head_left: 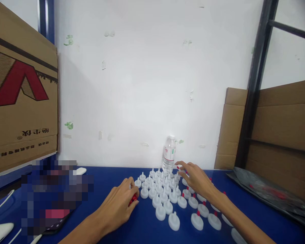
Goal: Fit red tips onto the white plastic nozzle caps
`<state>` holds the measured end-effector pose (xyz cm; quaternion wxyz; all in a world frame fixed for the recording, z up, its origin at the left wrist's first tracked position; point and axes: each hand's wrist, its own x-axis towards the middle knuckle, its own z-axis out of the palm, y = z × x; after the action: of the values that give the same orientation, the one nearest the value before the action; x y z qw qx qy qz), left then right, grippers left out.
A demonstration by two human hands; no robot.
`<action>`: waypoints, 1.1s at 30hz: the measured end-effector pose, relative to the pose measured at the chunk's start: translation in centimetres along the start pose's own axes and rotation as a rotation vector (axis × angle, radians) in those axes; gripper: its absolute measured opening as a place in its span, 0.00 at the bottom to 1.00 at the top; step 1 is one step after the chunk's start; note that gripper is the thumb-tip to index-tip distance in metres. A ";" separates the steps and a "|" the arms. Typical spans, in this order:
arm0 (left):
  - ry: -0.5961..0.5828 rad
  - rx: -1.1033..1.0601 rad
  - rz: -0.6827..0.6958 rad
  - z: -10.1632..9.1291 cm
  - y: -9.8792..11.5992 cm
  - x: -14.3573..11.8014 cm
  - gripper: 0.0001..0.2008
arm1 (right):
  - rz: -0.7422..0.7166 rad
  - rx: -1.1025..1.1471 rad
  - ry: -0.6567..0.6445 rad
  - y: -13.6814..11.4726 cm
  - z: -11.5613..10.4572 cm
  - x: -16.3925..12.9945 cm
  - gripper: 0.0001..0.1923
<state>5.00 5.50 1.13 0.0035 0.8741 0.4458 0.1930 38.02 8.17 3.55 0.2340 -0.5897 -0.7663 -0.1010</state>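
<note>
My left hand (120,203) is closed around several small red caps (133,199), left of a crowd of white nozzle lids. Those lids stand with pointed spouts up; one white nozzle lid (174,222) is at the front with a bare spout. My right hand (193,176) reaches to the back of the group, thumb and fingers pinched at a small red tip cap on a lid partly hidden by the fingers. Around and under my right forearm are lids with red tips, such as a red-tipped nozzle lid (197,222).
A water bottle (169,154) stands against the wall behind the lids. On the blue table (96,183), a dark plastic bag (271,195) with red bits lies at the right. A large cardboard box (22,118) and a partly blurred phone (56,225) are on the left.
</note>
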 end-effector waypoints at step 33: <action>-0.041 -0.014 -0.070 0.7 0.0 0.2 0.06 | 0.022 0.056 -0.175 0.6 0.3 0.0 0.19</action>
<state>5.36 5.75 0.56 0.0254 0.8617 0.4745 0.1780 38.58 8.45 3.22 0.1837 -0.5978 -0.7799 -0.0249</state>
